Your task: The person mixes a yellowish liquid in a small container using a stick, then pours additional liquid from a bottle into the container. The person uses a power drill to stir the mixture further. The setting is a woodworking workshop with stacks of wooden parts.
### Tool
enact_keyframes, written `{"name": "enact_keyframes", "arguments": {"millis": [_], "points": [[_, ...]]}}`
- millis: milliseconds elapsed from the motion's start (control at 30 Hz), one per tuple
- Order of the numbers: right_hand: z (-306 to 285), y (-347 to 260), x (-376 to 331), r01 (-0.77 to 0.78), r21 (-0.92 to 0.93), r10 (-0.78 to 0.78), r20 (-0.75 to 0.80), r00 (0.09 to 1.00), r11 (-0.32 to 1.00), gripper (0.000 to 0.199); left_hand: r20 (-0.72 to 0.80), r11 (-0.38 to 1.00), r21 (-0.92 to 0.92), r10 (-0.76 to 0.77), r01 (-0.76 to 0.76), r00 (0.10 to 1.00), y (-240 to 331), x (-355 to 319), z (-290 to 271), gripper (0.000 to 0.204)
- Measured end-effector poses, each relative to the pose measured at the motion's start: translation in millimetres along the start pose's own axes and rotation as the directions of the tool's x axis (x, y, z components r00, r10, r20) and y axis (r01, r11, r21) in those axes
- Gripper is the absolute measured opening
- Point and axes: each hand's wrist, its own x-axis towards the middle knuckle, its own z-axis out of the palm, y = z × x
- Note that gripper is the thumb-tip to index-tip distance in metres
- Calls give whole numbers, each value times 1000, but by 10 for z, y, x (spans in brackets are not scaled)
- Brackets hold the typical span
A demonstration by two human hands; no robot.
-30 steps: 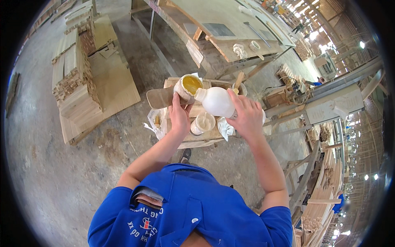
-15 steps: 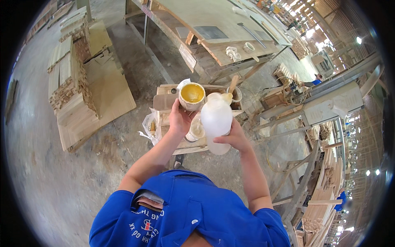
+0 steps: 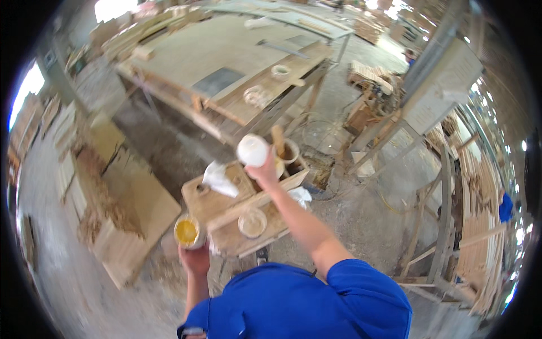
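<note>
While the person in the blue shirt (image 3: 293, 305) is standing over a small, rough wooden stand (image 3: 226, 206), the right hand (image 3: 264, 171) is reaching out across it with fingers wrapped tight around a white plastic bottle (image 3: 252, 150). That bottle is looking smooth, rounded and opaque, plain white all over, and it is being held above the far right corner of the stand, just beside a pale tub (image 3: 289, 151) with a wooden stick (image 3: 278, 141) standing in it. The left hand (image 3: 195, 259) is gripping a small round cup (image 3: 187, 231) from below, fingers closed about its base; the cup is showing a pale rim and is filled with a thick yellow-orange liquid, glossy on top. It is hanging just off the near left corner of the stand, over the floor. On the stand itself, a crumpled white rag (image 3: 219, 179) is lying toward the far left edge, a shallow empty round container (image 3: 252, 222) is sitting near the near edge, and another bit of white cloth (image 3: 300, 195) is drooping over the right edge. Beyond the stand, a long workbench (image 3: 226, 62) is stretching away, and a stack of light wooden boards (image 3: 121, 226) is lying on the floor to the left.
</note>
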Motion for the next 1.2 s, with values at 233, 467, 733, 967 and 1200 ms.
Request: {"name": "enact_keyframes", "arguments": {"millis": [233,467,733,967,1200], "points": [[458,524,-201,-119,-228,65,-231,971,966,56,-137,968,178,205,-179,969,62,-595,-287,43],[468,828,-415,-545,41,539,-229,811,837,49,-121,906,354,288,-230,950,-49,-697,-142,45],[-52,523,-905,-485,134,440,264,858,864,21,-116,942,333,85,-42,990,-394,-471,317,44],[-2174,449,-2686,-34,-653,501,546,671,757,24,-16,913,353,-215,207,976,-1182,-493,496,43],[-4532,42,-4645,-808,-547,886,-459,70,-220,33,55,816,439,-444,378,894,-2156,-614,688,42]]}}
